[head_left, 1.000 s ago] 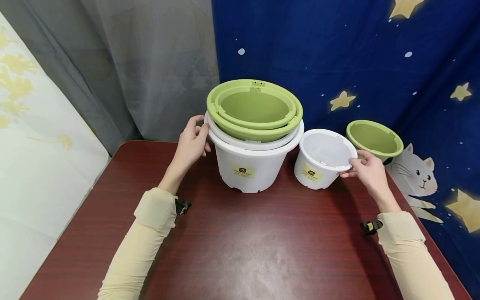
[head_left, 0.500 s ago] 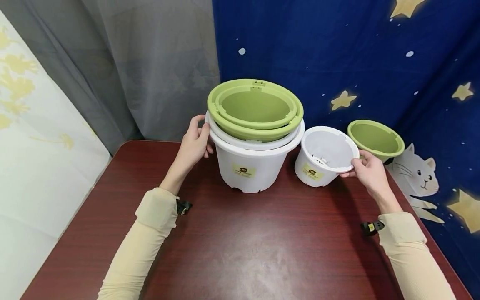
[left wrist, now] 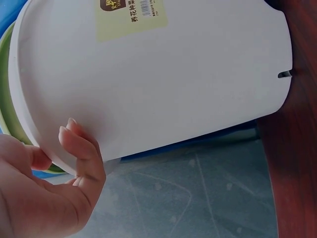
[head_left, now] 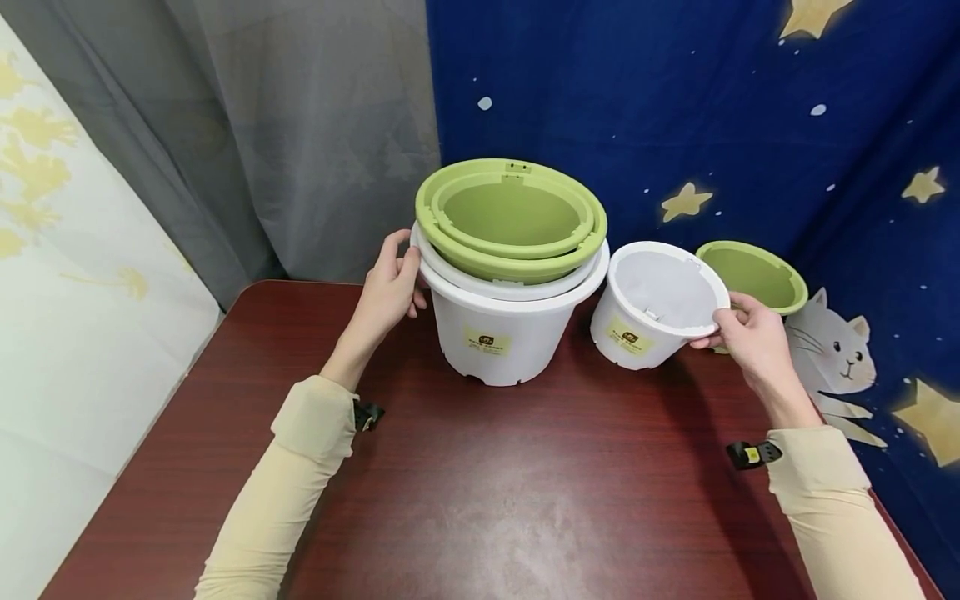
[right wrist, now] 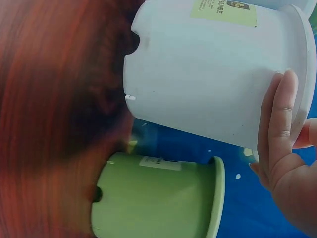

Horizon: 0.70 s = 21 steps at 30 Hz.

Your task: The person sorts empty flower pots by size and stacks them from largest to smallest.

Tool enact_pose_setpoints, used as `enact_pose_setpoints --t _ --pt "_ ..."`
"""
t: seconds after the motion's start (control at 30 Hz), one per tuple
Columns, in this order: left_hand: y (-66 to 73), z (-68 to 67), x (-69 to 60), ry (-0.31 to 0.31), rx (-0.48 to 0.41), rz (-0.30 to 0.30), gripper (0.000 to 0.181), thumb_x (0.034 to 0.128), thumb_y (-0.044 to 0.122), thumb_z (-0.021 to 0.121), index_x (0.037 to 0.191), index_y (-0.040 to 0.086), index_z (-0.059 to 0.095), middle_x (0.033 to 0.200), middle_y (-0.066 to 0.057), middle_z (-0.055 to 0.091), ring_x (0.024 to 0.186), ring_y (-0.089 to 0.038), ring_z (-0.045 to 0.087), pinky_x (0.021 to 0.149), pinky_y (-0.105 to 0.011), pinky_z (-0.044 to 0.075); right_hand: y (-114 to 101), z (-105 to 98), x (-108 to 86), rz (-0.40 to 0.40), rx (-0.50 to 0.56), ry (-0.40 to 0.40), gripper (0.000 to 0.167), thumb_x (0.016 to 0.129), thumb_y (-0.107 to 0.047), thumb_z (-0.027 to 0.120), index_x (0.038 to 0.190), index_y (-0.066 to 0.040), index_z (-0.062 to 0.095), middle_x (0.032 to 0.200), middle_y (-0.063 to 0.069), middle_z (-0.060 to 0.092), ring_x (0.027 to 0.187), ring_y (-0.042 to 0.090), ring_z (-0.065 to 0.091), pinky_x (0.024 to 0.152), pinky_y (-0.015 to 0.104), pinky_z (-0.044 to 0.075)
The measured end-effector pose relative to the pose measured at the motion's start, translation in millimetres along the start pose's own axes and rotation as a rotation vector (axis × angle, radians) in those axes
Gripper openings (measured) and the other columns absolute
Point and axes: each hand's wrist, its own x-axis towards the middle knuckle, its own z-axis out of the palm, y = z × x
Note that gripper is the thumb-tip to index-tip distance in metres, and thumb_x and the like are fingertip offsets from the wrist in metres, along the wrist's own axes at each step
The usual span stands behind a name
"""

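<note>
The large white pot (head_left: 498,337) stands upright with another white pot's rim inside it and two nested green pots (head_left: 512,265) on top. My left hand (head_left: 386,287) grips its rim at the left, thumb on the rim and fingers against the outer wall in the left wrist view (left wrist: 54,183). The small white pot (head_left: 626,329), right of the stack, tilts a little. My right hand (head_left: 757,346) pinches its right rim, fingers along the outside wall in the right wrist view (right wrist: 285,144).
A small green pot (head_left: 757,275) stands behind and to the right of the small white one. All are on a dark red table (head_left: 480,483). A grey curtain (head_left: 330,125) and a blue curtain with stars (head_left: 585,100) hang behind.
My right hand has moved slightly right and the small white pot's rim has risen and shifted right, now overlapping more of the small green pot. My left hand and the stack look nearly unchanged.
</note>
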Motion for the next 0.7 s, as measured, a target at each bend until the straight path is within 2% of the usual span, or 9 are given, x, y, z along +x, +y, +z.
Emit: enact_pose_setpoints --t 0.2,0.27,0.47,0.57,0.7 --pt "-0.5 1.1 -0.6 0.024 0.029 0.002 0.051 0.1096 0.034 0.037 0.156 0.014 0.033 0.075 -0.010 0.059 0.048 -0.016 0.057 0.046 -0.031 0.051 -16.5 -3.6 -1.7 0.016 -0.020 0.026 0.050 0.096 0.000 0.036 0.141 0.022 0.029 0.072 -0.004 0.070 0.053 0.013 0.069 0.054 0.022 0.057" --pt "-0.5 1.4 -0.8 0.031 0.030 0.004 0.050 0.1095 0.033 0.038 0.156 0.014 0.034 0.074 -0.010 0.059 0.047 -0.016 0.056 0.046 -0.030 0.051 -22.6 -5.6 -1.6 0.019 -0.070 0.036 0.052 0.097 -0.001 0.036 0.144 0.020 0.029 0.073 -0.007 0.070 0.055 0.011 0.069 0.057 0.021 0.057" --pt "-1.0 0.8 -1.5 0.038 0.039 0.011 0.051 0.1094 0.035 0.037 0.156 0.015 0.034 0.073 -0.010 0.059 0.047 -0.018 0.057 0.046 -0.031 0.051 -38.9 -10.4 -0.1 0.037 -0.127 0.063 0.055 0.100 -0.005 0.038 0.150 0.016 0.028 0.079 -0.014 0.069 0.060 0.009 0.070 0.059 0.021 0.058" --pt "-1.4 0.6 -1.7 0.034 0.039 0.018 0.052 0.1095 0.037 0.037 0.156 0.015 0.033 0.074 -0.010 0.059 0.049 -0.023 0.059 0.048 -0.034 0.052 -45.3 -12.6 0.1 0.034 -0.079 0.071 0.055 0.099 -0.003 0.039 0.149 0.017 0.028 0.081 -0.014 0.069 0.059 0.009 0.070 0.058 0.021 0.058" --pt "-3.5 0.8 -1.6 0.026 0.041 0.023 0.053 0.1095 0.038 0.037 0.157 0.016 0.033 0.078 -0.011 0.060 0.051 -0.023 0.059 0.048 -0.033 0.052 -53.7 -15.1 0.0 0.032 0.028 0.083 0.055 0.098 -0.001 0.040 0.148 0.018 0.028 0.081 -0.010 0.070 0.058 0.010 0.069 0.056 0.022 0.058"
